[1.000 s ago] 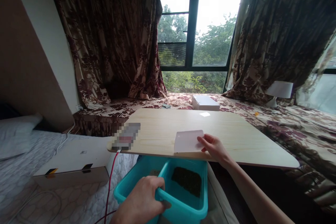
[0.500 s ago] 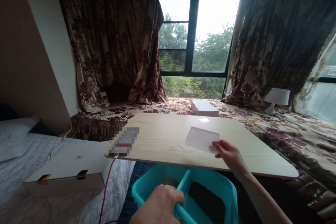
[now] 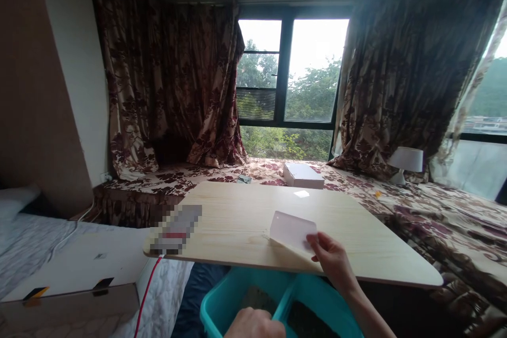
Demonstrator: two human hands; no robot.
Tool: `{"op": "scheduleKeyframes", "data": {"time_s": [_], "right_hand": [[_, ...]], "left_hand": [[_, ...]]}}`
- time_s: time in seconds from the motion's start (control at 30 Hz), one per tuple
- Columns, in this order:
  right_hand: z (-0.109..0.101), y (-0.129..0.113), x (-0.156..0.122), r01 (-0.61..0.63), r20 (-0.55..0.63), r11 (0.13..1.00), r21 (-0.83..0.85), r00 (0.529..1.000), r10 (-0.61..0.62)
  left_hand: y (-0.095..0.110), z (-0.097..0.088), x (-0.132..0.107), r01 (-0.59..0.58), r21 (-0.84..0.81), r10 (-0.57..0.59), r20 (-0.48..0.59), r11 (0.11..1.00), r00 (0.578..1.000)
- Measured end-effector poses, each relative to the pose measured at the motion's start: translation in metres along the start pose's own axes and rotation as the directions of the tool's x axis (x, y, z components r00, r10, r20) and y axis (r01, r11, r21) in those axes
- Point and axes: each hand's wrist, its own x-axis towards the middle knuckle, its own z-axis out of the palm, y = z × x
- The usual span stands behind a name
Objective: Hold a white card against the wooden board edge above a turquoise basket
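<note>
In my right hand (image 3: 330,260) is a thin, translucent plastic scraper (image 3: 291,232) with a small hole in one corner. Thumb and fingers pinch its right end, and its lower edge is close to the pale wooden tabletop (image 3: 237,211). Small specks (image 3: 264,234) lie just left of it. Below the table's near edge, my left hand (image 3: 255,323) is closed on the near side of a turquoise divided bin (image 3: 214,301); the frame's bottom cuts off part of the hand. Dark material (image 3: 307,319) sits in the bin's right compartment, greyish matter (image 3: 257,298) in the left.
A blurred-out flat device (image 3: 176,229) with a red cable (image 3: 148,288) rests on the table's left end. To the left, a white box (image 3: 85,266) lies on the bed. A smaller white box (image 3: 303,175) and a lamp (image 3: 406,161) stand on the window ledge behind.
The view has tilted up and shifted slightly, so everything appears lower and mostly further left. My right hand still holds the scraper over the table, and the left stays on the bin.
</note>
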Motion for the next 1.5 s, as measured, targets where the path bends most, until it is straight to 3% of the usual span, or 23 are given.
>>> {"op": "scheduleKeyframes", "data": {"time_s": [0.3, 0.43, 0.67, 1.1, 1.3, 1.5], "right_hand": [[0.004, -0.001, -0.006, 0.015, -0.001, 0.999, -0.039, 1.000, -0.015], [0.004, -0.003, -0.008, 0.000, 0.015, 0.999, -0.037, 1.000, 0.000], [0.007, -0.004, -0.005, 0.006, -0.015, 0.999, -0.052, 1.000, -0.007], [0.016, -0.017, -0.030, -0.044, 0.153, 0.998, -0.033, 0.987, 0.049], [0.006, -0.017, -0.013, -0.011, -0.030, 0.999, -0.043, 0.999, 0.009], [0.007, -0.003, 0.002, 0.020, -0.029, 0.994, -0.104, 0.999, -0.023]], "left_hand": [[-0.022, 0.029, 0.007, -0.070, 0.016, 0.071, -0.087, 0.997, 0.994], [-0.017, 0.023, -0.002, -0.058, -0.029, 0.056, -0.073, 0.998, 0.996], [0.000, 0.006, -0.017, 0.075, -0.134, -0.082, -0.049, 0.988, 0.995], [-0.007, 0.021, -0.018, -0.016, -0.163, -0.014, -0.183, 0.987, 0.983], [-0.002, 0.012, -0.022, -0.005, -0.151, -0.025, -0.194, 0.989, 0.981], [0.001, 0.008, -0.024, 0.008, -0.141, -0.030, -0.155, 0.990, 0.987]]}}
